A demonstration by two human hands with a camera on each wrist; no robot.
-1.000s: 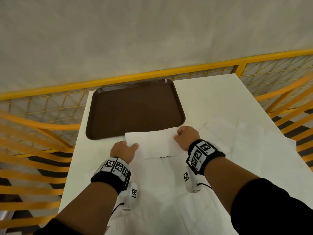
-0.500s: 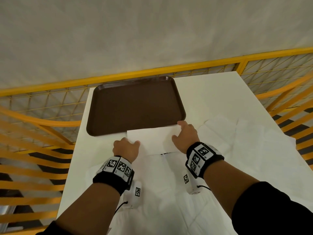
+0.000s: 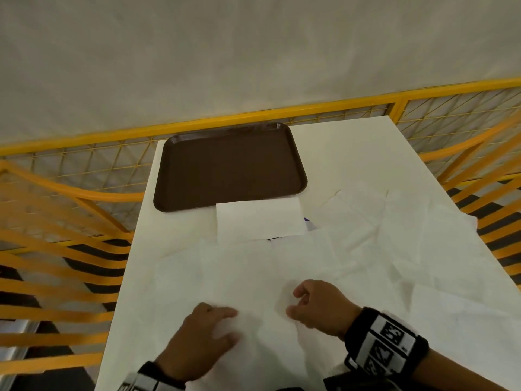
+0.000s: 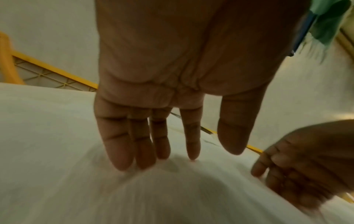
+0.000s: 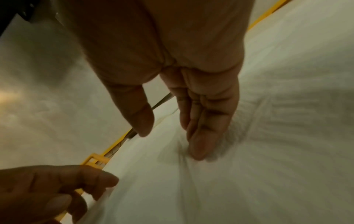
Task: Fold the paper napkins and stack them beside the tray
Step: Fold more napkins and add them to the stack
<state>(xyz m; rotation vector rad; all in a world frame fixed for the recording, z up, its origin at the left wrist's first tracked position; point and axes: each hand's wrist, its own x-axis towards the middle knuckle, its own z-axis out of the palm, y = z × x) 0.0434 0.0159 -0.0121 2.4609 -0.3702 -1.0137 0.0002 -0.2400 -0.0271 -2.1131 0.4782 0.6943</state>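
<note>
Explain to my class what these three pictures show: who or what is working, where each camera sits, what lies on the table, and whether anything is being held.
No machine works here: a person uses two bare hands, with a camera worn on the head and one on each wrist. The head view looks down at a white table fenced by a yellow metal railing. At the far end lies a dark brown plastic tray, and one folded white paper napkin sits at its near edge, overlapping the rim slightly. Unfolded white paper napkins cover the near part of the table. The left hand and the right hand are down on these sheets. The wrist views look along each palm: the fingers reach straight down to the paper. Nothing is gripped as far as the blurred pictures show.
</note>
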